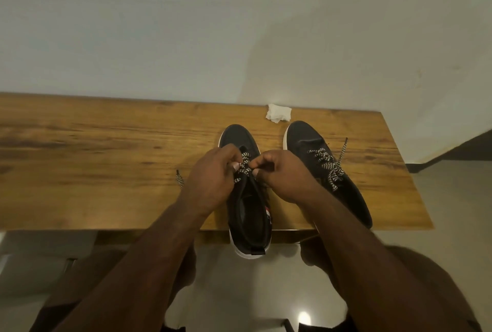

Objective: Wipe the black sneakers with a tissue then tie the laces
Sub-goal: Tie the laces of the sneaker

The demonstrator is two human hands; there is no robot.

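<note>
— Left hand (213, 174)?
— Curled over the left sneaker (246, 193), fingertips pinching its black-and-white lace (243, 169) at the top eyelets.
— Right hand (282, 174)?
— Curled likewise, thumb and fingers pinching the same lace from the other side, almost touching the left hand above the tongue.
— Rest of that lace?
— One loose end (180, 178) lying on the table (93, 145), left of the left wrist, apart from the shoe.
— Position of that sneaker?
— Upright, toe toward the wall (186, 25), heel jutting past the near table edge.
— Second shoe?
— Right sneaker (319, 161) just beside the first, toe angled slightly away; laces (330, 166) bunched across the tongue, one end trailing out to the right. Knotted or only crossed: cannot tell.
— Tissue?
— Crumpled white tissue (278, 113) near the far edge of the table, against the wall, between the two toes and apart from both.
— Beyond the table?
— Pale glossy floor (266, 291) below.
</note>
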